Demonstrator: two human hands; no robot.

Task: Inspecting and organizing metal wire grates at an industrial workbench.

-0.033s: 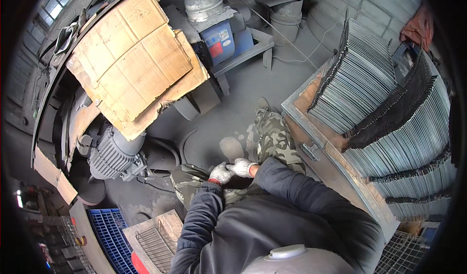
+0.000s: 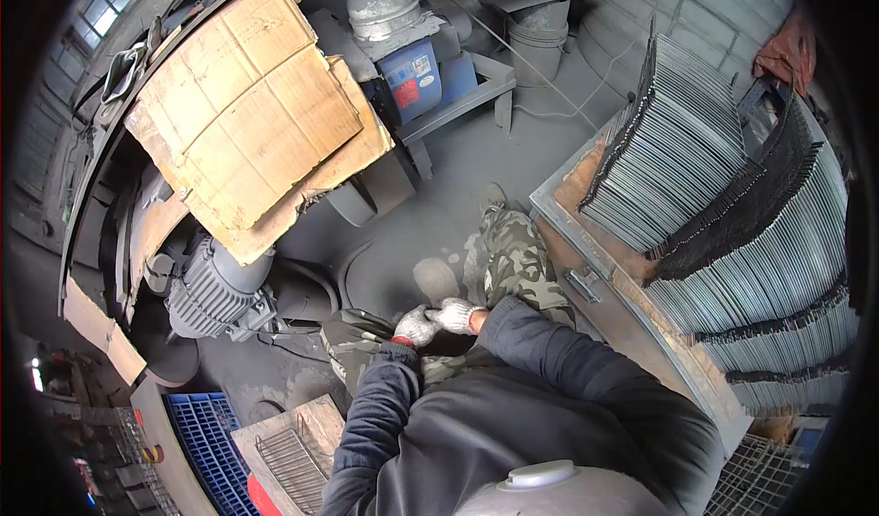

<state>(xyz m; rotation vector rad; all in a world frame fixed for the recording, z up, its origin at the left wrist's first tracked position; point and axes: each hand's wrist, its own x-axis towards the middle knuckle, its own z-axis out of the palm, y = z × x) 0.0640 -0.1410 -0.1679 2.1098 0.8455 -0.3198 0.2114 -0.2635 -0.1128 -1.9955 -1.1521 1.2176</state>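
Both hands, in white knit gloves with red cuffs, rest together over my lap between my camouflage trouser legs. My left hand point(image 2: 417, 328) has its fingers curled in and meets the other glove at the fingertips. My right hand point(image 2: 453, 315) is likewise closed, its fingers pressed toward the left. Whatever lies between or inside the fingers, if anything, is hidden from this view. Neither hand touches the metal pieces or the machinery around me.
To my right, a bench point(image 2: 632, 310) bears dense rows of thin grey metal strips point(image 2: 678, 150). An electric motor point(image 2: 220, 287) stands at left below a cardboard sheet point(image 2: 247, 104). A blue plastic crate point(image 2: 206, 443) and a wire rack point(image 2: 293, 466) on a board are at lower left.
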